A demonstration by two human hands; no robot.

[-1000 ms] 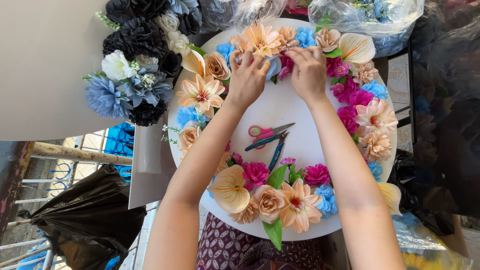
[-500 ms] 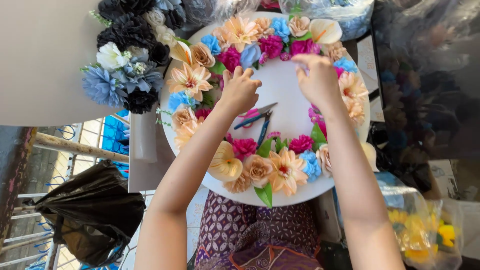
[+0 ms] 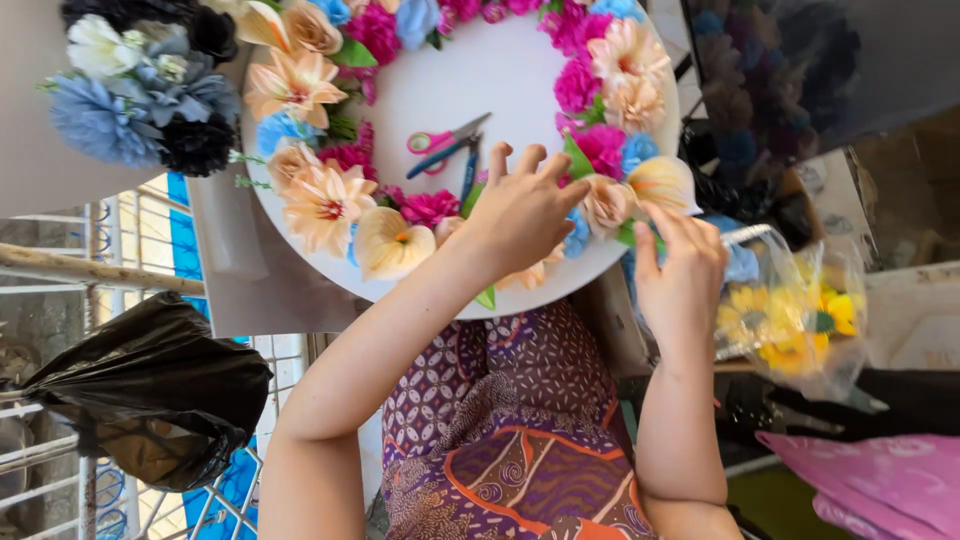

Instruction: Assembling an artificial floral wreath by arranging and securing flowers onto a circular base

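Sunlit railings and a grey worktop (image 3: pixel 225 290) fill the left of the head view, with a round white board (image 3: pixel 500 80) lying on that worktop. Paper flowers ring the board's edge in pink, peach, blue and cream. Near the board's middle lie scissors with pink and blue handles (image 3: pixel 445 145), touching nothing else.

At the board's 6 o'clock edge, the left hand (image 3: pixel 520 215) rests on the flowers, fingers spread and loose, gripping nothing; whether the palm presses a bloom cannot be told. Just to its right, at about 4 o'clock on the rim, a peach rose (image 3: pixel 605 205) and a cream lily (image 3: pixel 662 182) sit side by side. The right hand (image 3: pixel 680 275) is raised just beside them, fingertips on a green leaf (image 3: pixel 630 235) under the lily, lightly pinching it.

At 10 o'clock from the board sits a second cluster of blue, black and white flowers (image 3: pixel 140 90). A clear bag of yellow flowers (image 3: pixel 795 320) lies at 3 o'clock from the right hand, close to it. A black plastic sack (image 3: pixel 140 390) hangs at lower left. Patterned purple cloth (image 3: pixel 500 440) covers the person's lap below the board.
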